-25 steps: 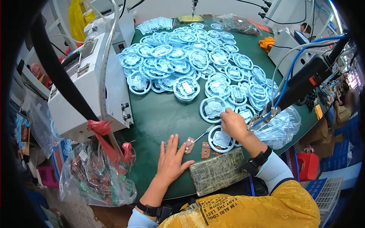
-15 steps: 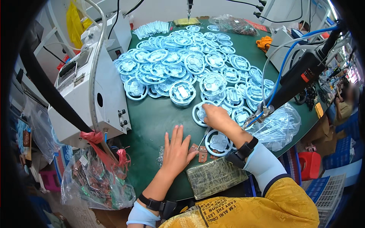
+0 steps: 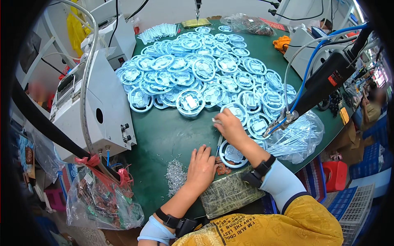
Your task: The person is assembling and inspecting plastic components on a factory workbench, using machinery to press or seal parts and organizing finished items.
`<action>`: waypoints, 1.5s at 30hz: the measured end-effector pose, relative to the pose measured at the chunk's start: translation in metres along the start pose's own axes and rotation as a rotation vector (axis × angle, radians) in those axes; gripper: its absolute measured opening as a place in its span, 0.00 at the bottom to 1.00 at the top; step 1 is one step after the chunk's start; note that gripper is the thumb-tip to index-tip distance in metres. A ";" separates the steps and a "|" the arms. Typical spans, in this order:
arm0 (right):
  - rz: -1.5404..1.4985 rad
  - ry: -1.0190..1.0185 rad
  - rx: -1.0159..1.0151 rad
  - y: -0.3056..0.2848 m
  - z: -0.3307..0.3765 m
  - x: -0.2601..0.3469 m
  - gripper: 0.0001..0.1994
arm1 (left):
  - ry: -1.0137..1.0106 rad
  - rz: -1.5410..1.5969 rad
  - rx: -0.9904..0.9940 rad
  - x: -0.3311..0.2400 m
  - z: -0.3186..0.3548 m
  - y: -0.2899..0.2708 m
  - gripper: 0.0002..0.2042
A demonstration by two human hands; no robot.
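My left hand (image 3: pixel 201 169) lies with its fingers stretched out on the green table, beside and partly over small brown circuit boards (image 3: pixel 223 167). Just left of it is a heap of tiny silvery screws (image 3: pixel 175 177). My right hand (image 3: pixel 231 128) is held above the table with its fingers pinched together; a small whitish bit shows at the fingertips, too small to name. Behind that hand is a pale blue toy-wheel part (image 3: pixel 237 110), partly covered. A similar ring-shaped part with a raised face (image 3: pixel 233 153) sits below my right wrist, next to the boards.
A large pile of pale blue wheel parts (image 3: pixel 180 63) covers the table's far half. At left stands a white machine (image 3: pixel 92 106); at right, a black electric screwdriver (image 3: pixel 324 84) and a bag of white sticks (image 3: pixel 297 137). A tape-wrapped block (image 3: pixel 230 192) lies in front.
My right hand no longer holds the wheel part it gripped before; its fingers are now pinched higher. My left hand has shifted right and down, uncovering more of the screw heap. The view has shifted slightly.
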State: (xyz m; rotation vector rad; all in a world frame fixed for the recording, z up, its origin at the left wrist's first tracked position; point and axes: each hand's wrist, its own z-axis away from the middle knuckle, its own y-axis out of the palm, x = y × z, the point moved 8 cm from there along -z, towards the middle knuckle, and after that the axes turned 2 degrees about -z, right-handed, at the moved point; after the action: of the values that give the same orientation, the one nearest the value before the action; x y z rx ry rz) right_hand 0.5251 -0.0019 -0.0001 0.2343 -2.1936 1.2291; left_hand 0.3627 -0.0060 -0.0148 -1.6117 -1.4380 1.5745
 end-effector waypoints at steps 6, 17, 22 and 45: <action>0.573 -0.242 0.188 0.042 -0.005 0.016 0.06 | -0.155 -0.055 -0.166 0.041 0.035 -0.042 0.22; 0.153 -0.436 0.282 0.079 0.065 0.126 0.09 | -0.110 -0.021 -0.003 0.080 0.067 -0.037 0.27; 0.120 -0.210 0.141 0.016 0.061 0.093 0.10 | -0.172 0.123 -0.094 0.060 0.086 -0.054 0.27; 0.270 -0.090 0.406 -0.019 0.100 0.031 0.14 | -0.081 0.082 0.273 0.020 -0.010 -0.006 0.10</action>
State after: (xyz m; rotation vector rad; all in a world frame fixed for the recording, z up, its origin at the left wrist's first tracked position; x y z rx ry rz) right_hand 0.4665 -0.0902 -0.0067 0.1600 -2.0782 1.8466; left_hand 0.3655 0.0173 -0.0155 -1.4774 -1.1484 1.8125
